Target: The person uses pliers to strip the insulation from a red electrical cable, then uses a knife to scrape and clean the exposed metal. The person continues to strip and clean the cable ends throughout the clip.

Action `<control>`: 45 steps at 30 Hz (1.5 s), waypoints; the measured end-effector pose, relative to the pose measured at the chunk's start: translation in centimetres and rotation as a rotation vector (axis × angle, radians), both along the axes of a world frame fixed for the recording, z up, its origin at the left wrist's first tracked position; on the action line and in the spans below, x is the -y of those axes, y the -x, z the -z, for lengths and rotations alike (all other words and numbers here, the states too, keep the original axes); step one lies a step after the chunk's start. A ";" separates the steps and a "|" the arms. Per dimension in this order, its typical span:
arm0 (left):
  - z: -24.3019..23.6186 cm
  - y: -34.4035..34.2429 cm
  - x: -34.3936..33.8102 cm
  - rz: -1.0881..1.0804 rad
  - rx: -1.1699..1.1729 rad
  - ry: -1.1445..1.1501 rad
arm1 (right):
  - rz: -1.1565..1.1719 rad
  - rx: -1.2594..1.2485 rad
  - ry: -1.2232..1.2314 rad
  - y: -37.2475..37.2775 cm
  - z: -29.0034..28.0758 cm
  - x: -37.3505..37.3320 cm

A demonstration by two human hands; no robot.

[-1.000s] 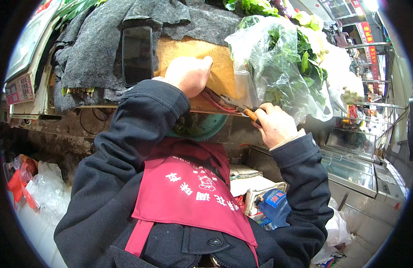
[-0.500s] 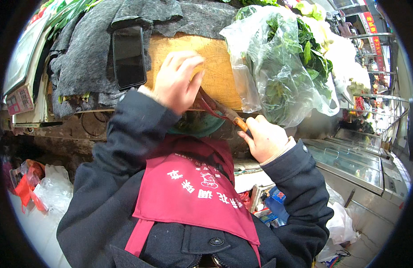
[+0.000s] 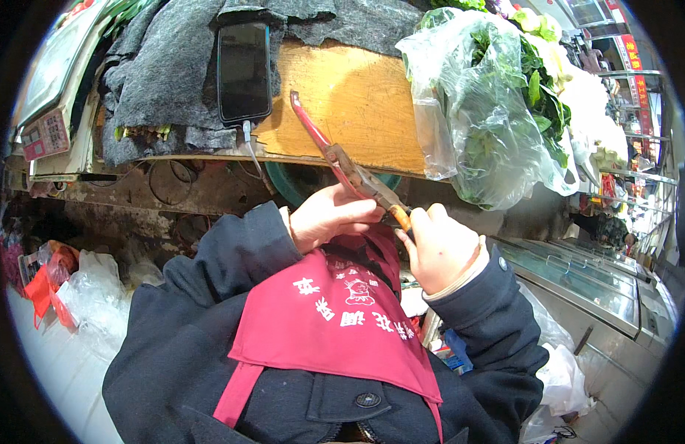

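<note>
My right hand (image 3: 447,250) is closed around the orange-brown handle of a long, slim tool (image 3: 366,182). Its middle is worn, dull metal, and a thin red strip runs along one side to a curved tip over the wooden board (image 3: 372,103). I cannot tell the exact kind of tool. My left hand (image 3: 329,218) is closed at the tool's lower part, thumb and fingers pressed together near the handle. The palm side of those fingers is hidden. Below the board's near edge, a teal basin (image 3: 287,185) shows partly behind my hands and the tool.
Left of the board a black phone (image 3: 244,72) with a white cable (image 3: 251,144) lies on grey felt cloth (image 3: 161,81). Leafy greens in a clear plastic bag (image 3: 479,126) stand at the right. Plastic bags (image 3: 94,300) lie at lower left, glass-topped cases (image 3: 579,277) at far right.
My left hand has come down from over the board to the tool, uncovering the red strip and its tip. The right hand keeps its grip. The whole view has shifted slightly.
</note>
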State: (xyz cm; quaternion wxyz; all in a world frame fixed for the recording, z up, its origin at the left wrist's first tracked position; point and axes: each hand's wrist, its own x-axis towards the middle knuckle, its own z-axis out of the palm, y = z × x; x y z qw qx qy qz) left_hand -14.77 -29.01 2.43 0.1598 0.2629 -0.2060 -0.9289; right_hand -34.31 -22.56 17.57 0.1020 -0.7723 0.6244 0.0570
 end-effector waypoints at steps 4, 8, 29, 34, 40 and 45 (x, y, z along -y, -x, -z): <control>-0.4 0.6 -0.3 -0.189 -0.051 -0.193 | 0.020 -0.071 -0.023 -1.2 0.2 -0.8; -0.4 1.1 -0.7 -0.237 -0.053 -0.171 | 0.018 -0.103 -0.043 -1.5 0.6 -1.5; 0.0 -1.1 2.6 -0.303 0.016 -0.402 | -0.095 -0.186 0.054 -0.9 2.1 -0.7; -1.2 -1.7 3.2 -0.358 0.018 -0.443 | -0.120 -0.109 0.042 -0.1 3.0 0.4; -2.0 -4.8 3.8 -0.322 0.096 -0.354 | -0.203 -0.055 0.016 1.3 2.7 1.4; -1.6 -5.4 3.7 -0.267 0.121 -0.295 | -0.254 -0.023 0.017 1.9 2.3 2.3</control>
